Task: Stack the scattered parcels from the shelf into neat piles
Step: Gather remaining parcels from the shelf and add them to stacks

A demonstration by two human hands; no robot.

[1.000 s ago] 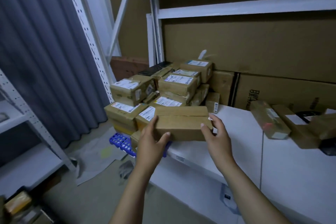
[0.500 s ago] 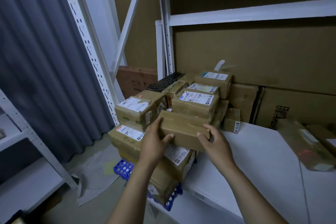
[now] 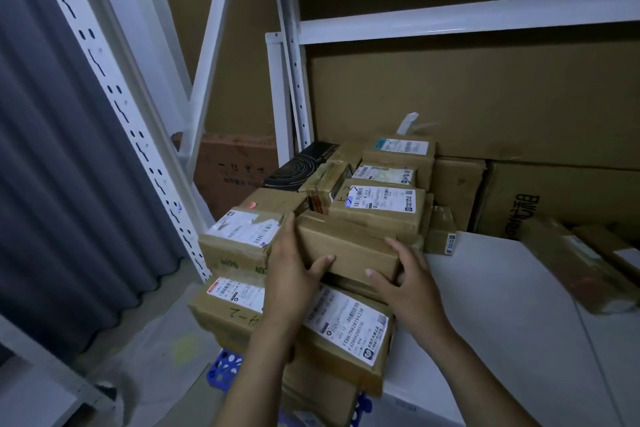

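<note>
A plain brown parcel [image 3: 349, 246] with no label showing sits on the pile of parcels at the left end of the white shelf [image 3: 502, 305]. My left hand [image 3: 292, 274] grips its left end, thumb across the front. My right hand [image 3: 405, 282] grips its right front corner. Beneath it lies a parcel with a large white label [image 3: 346, 326]. Labelled parcels [image 3: 377, 204] are stacked behind it, and another labelled one [image 3: 242, 236] stands to its left.
A blue crate [image 3: 225, 371] carries the lower parcels beside the shelf. Loose long parcels [image 3: 575, 263] lie on the shelf at right. Large cartons [image 3: 554, 198] stand along the back. A white rack upright [image 3: 114, 97] and a grey curtain [image 3: 41, 166] are at left.
Both hands carried the plain parcel from the shelf's front edge leftward and away from me onto the pile. The camera moved closer to the stack.
</note>
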